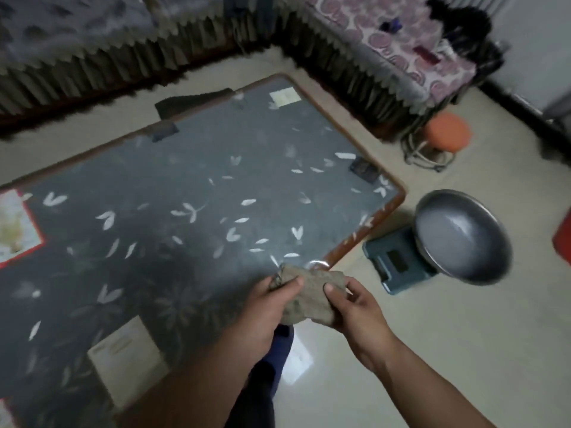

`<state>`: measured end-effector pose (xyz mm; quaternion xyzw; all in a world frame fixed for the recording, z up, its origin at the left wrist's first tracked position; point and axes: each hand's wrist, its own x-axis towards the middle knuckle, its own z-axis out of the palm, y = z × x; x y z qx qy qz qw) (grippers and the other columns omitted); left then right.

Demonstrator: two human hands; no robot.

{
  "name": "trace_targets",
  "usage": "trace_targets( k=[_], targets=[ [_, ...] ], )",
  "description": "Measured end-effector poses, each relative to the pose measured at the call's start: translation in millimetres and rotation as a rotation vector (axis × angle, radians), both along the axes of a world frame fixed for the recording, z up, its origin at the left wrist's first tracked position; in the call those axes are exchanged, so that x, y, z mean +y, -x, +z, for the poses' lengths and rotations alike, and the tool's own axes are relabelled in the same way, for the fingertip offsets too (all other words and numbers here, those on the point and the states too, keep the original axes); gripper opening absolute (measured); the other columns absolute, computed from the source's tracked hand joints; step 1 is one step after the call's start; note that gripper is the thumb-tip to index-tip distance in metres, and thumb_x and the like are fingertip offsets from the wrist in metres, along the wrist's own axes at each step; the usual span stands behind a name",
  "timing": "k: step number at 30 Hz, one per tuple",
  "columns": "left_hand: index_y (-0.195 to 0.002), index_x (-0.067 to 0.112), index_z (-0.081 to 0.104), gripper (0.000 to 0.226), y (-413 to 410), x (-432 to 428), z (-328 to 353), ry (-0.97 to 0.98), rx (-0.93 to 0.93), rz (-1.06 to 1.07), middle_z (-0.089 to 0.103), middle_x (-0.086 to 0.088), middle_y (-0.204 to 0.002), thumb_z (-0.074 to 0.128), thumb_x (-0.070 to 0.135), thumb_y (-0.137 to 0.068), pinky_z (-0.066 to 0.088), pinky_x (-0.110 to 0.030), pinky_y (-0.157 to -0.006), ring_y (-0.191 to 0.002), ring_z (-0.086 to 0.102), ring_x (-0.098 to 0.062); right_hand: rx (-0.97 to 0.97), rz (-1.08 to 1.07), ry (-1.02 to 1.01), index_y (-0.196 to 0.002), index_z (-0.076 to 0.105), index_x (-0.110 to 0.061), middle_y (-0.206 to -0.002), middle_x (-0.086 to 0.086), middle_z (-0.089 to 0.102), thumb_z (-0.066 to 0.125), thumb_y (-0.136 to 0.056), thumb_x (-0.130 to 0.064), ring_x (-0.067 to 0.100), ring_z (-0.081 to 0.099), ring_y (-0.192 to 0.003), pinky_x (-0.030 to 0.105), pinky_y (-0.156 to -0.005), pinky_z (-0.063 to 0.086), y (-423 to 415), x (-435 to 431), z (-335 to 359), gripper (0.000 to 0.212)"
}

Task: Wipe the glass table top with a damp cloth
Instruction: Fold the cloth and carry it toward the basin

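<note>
We find open room across the table top; the bowl stands beside its corner, apparently apart.

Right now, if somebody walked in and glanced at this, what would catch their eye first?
The two hands low in the centre, left hand and right hand, both gripping a crumpled brownish cloth at the table's edge. Behind them the wide glass table top, dark with pale leaf prints, fills the left side. On the floor to the right, a shiny metal basin sits on a small teal stool.
</note>
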<state>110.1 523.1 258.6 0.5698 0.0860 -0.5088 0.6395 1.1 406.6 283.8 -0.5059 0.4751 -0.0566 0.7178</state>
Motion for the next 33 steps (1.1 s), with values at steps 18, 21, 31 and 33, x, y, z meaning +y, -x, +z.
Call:
trace_targets(
  k=[18, 21, 31, 33],
  targets=[
    [-0.107, 0.019, 0.065, 0.009, 79.0, -403.4, -175.5, -0.190, 0.236, -0.462, 0.072, -0.012, -0.111, 0.067, 0.018, -0.098, 0.059, -0.033, -0.081, -0.102, 0.071, -0.026, 0.405, -0.265, 0.363, -0.115, 0.055, -0.012, -0.110, 0.010, 0.065, 0.075, -0.084, -0.007, 0.024, 0.066, -0.097, 0.037, -0.081, 0.060, 113.0, -385.1, -172.3, 0.038],
    [-0.117, 0.017, 0.065, 0.021, 91.1, -442.8, -210.3, -0.233, 0.177, -0.531, 0.068, -0.012, -0.126, 0.069, 0.022, -0.097, 0.056, -0.036, -0.094, -0.116, 0.067, -0.027, 0.441, -0.247, 0.438, -0.104, 0.057, -0.013, -0.098, 0.002, 0.064, 0.078, -0.081, -0.009, 0.018, 0.063, -0.088, 0.030, -0.081, 0.056, 123.7, -422.5, -207.5, 0.031],
    [-0.102, 0.009, 0.069, 0.021, 105.8, -505.5, -286.9, -0.337, -0.294, -0.852, 0.074, -0.012, -0.099, 0.073, 0.027, -0.092, 0.047, -0.021, -0.062, -0.081, 0.067, -0.020, 0.378, -0.191, 0.415, -0.092, 0.072, -0.020, -0.090, -0.002, 0.070, 0.080, -0.081, -0.013, 0.015, 0.066, -0.082, 0.030, -0.082, 0.059, 147.4, -488.8, -288.3, 0.015],
    [-0.102, 0.009, 0.063, 0.033, 102.6, -511.5, -294.8, -0.335, -0.651, -0.949, 0.067, -0.010, -0.094, 0.079, 0.031, -0.083, 0.044, -0.018, -0.059, -0.083, 0.063, -0.022, 0.370, -0.101, 0.468, -0.097, 0.073, -0.019, -0.099, -0.001, 0.070, 0.078, -0.083, -0.017, 0.012, 0.065, -0.088, 0.022, -0.087, 0.054, 149.7, -491.3, -293.6, 0.015]
  ],
)
